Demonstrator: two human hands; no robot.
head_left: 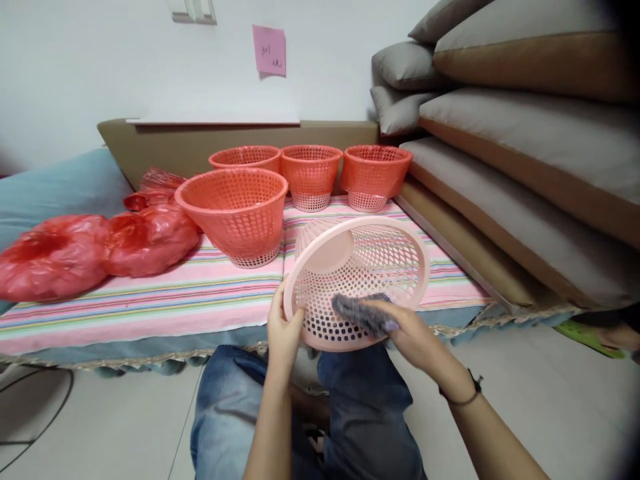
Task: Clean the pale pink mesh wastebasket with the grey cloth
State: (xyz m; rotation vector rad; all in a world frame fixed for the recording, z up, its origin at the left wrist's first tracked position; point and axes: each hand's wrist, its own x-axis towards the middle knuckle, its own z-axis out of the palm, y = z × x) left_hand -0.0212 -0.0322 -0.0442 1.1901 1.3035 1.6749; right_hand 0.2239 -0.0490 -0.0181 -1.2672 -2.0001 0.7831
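A pale pink perforated basket (pixel 333 250) lies tipped on its side at the seat's front edge, its mouth facing me. My left hand (pixel 284 328) grips the left part of its rim, thumb inside. In my right hand (pixel 410 333) is a fuzzy grey cloth (pixel 363 315), pressed against the inner wall of the basket near the lower rim. Behind stand several baskets with red plastic bags over them: a near one (pixel 240 213) at the left, and others (pixel 311 170) in a row against the backrest.
Bunched red plastic bags (pixel 60 257) lie on the left of the striped cloth (pixel 200 300). Large grey and brown cushions (pixel 525 140) are stacked at the right. A pink note (pixel 270 51) is on the wall.
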